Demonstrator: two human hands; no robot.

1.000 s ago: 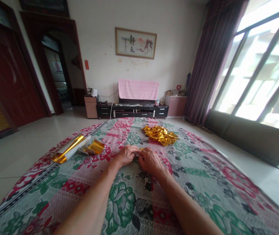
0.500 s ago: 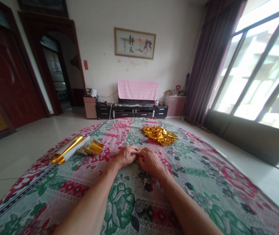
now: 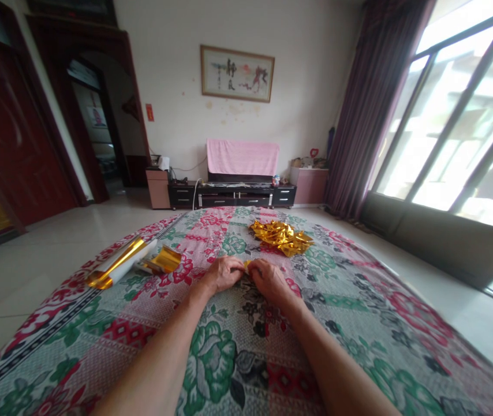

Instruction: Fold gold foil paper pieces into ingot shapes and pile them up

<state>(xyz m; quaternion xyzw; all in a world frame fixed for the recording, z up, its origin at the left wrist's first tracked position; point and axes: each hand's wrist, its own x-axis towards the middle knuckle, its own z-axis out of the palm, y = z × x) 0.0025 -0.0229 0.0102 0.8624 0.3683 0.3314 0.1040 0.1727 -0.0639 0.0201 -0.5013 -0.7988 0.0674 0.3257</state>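
Gold foil (image 3: 247, 264) (mostly hidden) is held between fingers (image 3: 235, 267).

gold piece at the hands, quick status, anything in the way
Left hand and right hand: close together, pinching gold piece. Piece mostly hidden by fingers. Gold foil pile just beyond right hand.

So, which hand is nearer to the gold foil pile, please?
Right. The right hand is on the near side of the gold foil pile; the left hand is farther off, to its near left.
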